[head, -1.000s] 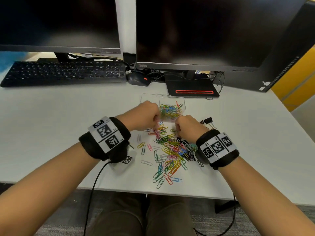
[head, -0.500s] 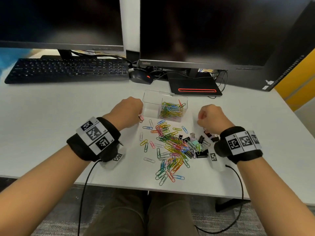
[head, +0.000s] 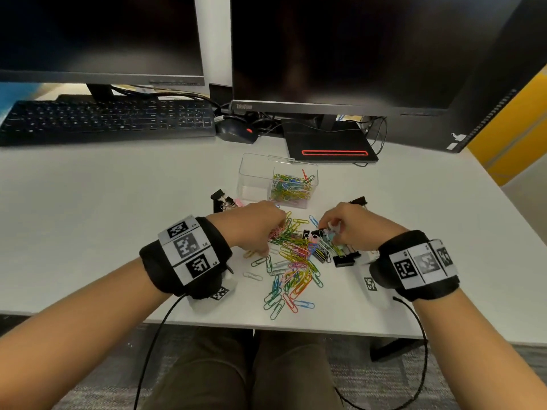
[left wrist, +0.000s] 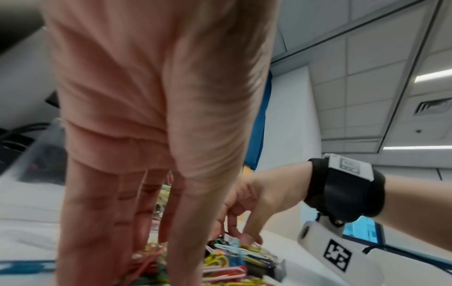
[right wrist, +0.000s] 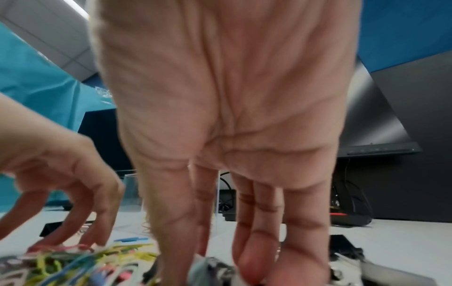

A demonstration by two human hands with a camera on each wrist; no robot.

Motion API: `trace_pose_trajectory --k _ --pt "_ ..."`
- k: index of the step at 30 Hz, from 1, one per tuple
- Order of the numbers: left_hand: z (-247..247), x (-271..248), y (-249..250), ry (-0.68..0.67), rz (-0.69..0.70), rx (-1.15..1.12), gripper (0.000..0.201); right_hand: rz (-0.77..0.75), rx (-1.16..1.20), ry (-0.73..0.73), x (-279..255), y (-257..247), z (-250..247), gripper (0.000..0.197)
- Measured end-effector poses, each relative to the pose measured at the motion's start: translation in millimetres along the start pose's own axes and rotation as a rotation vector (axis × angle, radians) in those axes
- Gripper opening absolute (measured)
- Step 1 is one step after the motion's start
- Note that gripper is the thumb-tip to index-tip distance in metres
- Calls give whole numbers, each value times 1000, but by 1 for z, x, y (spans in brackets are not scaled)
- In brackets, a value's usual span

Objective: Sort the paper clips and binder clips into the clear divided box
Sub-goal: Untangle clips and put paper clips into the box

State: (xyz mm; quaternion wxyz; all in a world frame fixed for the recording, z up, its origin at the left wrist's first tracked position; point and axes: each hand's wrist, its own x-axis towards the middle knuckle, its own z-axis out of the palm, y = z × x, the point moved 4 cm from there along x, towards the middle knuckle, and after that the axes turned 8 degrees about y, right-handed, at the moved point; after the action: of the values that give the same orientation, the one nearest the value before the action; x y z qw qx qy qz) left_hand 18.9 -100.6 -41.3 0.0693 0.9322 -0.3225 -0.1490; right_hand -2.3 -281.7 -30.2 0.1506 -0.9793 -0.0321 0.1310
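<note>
The clear divided box [head: 254, 176] stands beyond the pile, and its right compartment holds coloured paper clips [head: 291, 187]. A loose heap of paper clips [head: 296, 264] mixed with black binder clips [head: 343, 258] lies on the white desk. My left hand [head: 273, 236] reaches down into the heap's left side, fingers and thumb on either side of a bunch of paper clips [left wrist: 149, 257]. My right hand [head: 328, 233] pinches a pale binder clip [right wrist: 203, 265] at the heap's right side.
A few binder clips [head: 222, 199] lie left of the box, and one more binder clip [head: 358, 200] lies to its right. A keyboard [head: 106, 119], a mouse [head: 236, 131] and a monitor base [head: 328, 146] sit behind. The desk's front edge is close below the heap.
Both hands have come back from the box's sides to the heap. Binder clips now lie left of the box where the left hand was.
</note>
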Motion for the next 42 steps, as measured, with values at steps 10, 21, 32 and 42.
trace_pose_trajectory --k 10,21,32,42 --pt "-1 17 62 95 402 -53 65 100 71 77 -18 18 -14 24" --pt "15 17 51 27 434 111 40 233 -47 48 -26 39 3 33" --pt "-6 7 16 113 238 -12 18 -92 -71 196 6 11 8 39" --pt "-15 16 15 201 156 -117 32 -10 -47 295 13 8 -4 30"
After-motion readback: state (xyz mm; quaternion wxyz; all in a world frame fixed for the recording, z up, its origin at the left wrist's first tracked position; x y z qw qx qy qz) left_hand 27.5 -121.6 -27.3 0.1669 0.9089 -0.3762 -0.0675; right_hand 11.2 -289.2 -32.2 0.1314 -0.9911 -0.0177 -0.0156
